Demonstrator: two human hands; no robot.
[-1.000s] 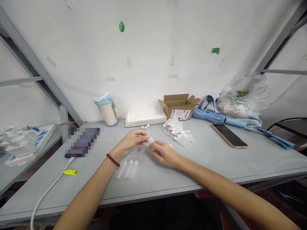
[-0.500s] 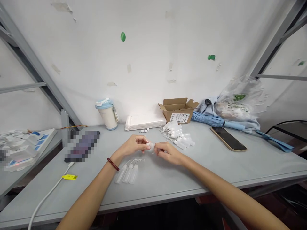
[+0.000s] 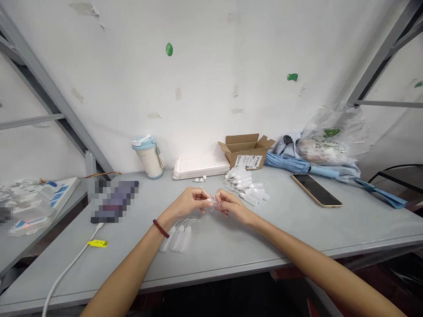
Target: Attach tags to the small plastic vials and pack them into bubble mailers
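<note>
Above the middle of the desk, my left hand (image 3: 191, 200) and my right hand (image 3: 231, 206) meet, fingers pinched around a small translucent plastic bottle (image 3: 215, 204). The fingers cover most of it, and a thin white piece sticks up beside my left fingers. Three similar bottles (image 3: 178, 241) with white cords lie side by side near my left wrist. Behind my right hand is a heap of such bottles (image 3: 243, 182), their cords tangled. A few tiny white caps (image 3: 200, 179) lie beyond my left hand.
Along the wall stand a tumbler (image 3: 149, 159), a stack of white trays (image 3: 201, 168) and an open cardboard box (image 3: 247, 154). To the right are a phone (image 3: 315, 190), a folded blue umbrella (image 3: 291, 163) and a plastic bag (image 3: 333, 136). A white cable (image 3: 71, 266) runs at left.
My hands have shifted slightly right, and their grip on the bottle has turned. A thin white piece now points up by my left fingers. The rest lies as before.
</note>
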